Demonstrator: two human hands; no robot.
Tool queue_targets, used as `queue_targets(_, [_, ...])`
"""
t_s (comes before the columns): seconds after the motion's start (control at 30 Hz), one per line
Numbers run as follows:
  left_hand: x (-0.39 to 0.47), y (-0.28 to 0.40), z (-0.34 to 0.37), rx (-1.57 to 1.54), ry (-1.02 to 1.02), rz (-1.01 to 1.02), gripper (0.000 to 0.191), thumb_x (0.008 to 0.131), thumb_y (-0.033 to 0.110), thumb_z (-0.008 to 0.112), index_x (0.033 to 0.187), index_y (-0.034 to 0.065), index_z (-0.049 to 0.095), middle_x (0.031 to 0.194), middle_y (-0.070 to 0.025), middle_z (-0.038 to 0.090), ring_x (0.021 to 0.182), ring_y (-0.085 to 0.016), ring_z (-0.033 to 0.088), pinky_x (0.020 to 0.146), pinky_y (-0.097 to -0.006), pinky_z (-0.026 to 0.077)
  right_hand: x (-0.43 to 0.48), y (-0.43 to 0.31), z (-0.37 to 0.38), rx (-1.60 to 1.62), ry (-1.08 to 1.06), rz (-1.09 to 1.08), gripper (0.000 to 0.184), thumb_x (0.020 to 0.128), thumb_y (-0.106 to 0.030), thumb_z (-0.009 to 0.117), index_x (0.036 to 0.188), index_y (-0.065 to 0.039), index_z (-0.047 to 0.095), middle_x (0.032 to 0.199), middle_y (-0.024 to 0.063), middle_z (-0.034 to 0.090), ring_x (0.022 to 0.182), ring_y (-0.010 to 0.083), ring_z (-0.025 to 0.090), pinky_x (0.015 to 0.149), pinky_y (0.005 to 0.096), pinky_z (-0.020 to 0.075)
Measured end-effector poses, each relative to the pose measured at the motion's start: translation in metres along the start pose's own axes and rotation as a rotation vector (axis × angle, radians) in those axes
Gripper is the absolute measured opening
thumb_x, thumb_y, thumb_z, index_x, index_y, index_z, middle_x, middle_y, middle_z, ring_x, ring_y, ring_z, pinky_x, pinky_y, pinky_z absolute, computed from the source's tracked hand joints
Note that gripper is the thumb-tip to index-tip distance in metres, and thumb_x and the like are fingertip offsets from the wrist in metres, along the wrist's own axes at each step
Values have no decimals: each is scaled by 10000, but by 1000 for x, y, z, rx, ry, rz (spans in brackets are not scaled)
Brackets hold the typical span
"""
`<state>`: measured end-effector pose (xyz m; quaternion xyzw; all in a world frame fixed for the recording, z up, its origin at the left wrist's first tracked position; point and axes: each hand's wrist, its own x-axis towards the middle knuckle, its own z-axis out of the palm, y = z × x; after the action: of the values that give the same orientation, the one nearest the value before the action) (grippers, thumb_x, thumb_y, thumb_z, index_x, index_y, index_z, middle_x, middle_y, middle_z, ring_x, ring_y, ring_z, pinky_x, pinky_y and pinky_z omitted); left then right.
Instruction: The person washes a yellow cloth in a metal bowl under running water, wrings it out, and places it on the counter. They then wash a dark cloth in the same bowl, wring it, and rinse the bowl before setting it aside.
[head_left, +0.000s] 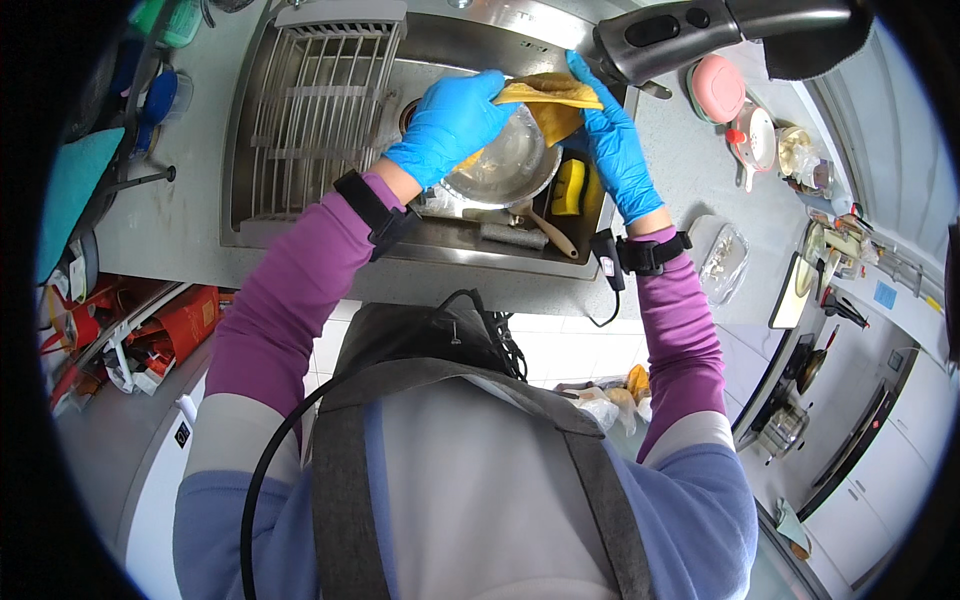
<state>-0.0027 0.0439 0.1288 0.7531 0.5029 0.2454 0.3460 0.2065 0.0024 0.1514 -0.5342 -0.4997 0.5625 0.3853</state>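
Both my hands wear blue disposable gloves and are raised over a sink (420, 259). My left hand (457, 124) pinches one end of a folded yellow cloth (555, 97) between thumb and fingers. At the cloth's other end is my right hand (619, 150), gripping it with one finger stretched upward. Part of the cloth hangs down between the hands. Below it, a round metal bowl (517, 169) sits in the sink, partly hidden by my left hand; its contents look clear and wet. A yellow and black sponge (570, 187) lies beside the bowl, under my right hand.
A metal dish rack (319, 112) fills the sink's left side. A wooden-handled brush (555, 232) and a grey scrubber (514, 236) lie at its front. The dark faucet (667, 34) juts over the back right. A clear plastic tray (724, 259) and pink containers (718, 88) stand right.
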Motion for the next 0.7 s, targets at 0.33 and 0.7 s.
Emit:
queue_targets(0.33, [-4, -24, 45, -648, 19, -453, 143, 854, 82, 519, 965, -4, 549, 790, -64, 566, 656, -134, 549, 610, -276, 482, 6, 66, 16, -558, 50, 274, 329, 910, -168, 499, 1235, -130, 534, 863, 64, 588, 710, 123, 553, 662, 276, 550])
queue_targets(0.7, [-33, 18, 57, -351, -211, -178, 164, 783, 123, 585, 898, 24, 522, 803, -161, 580, 760, -248, 595, 694, -344, 467, 28, 50, 16, 773, -25, 491, 394, 886, -227, 547, 1190, 14, 479, 1162, 162, 542, 1033, 264, 561, 903, 358, 474])
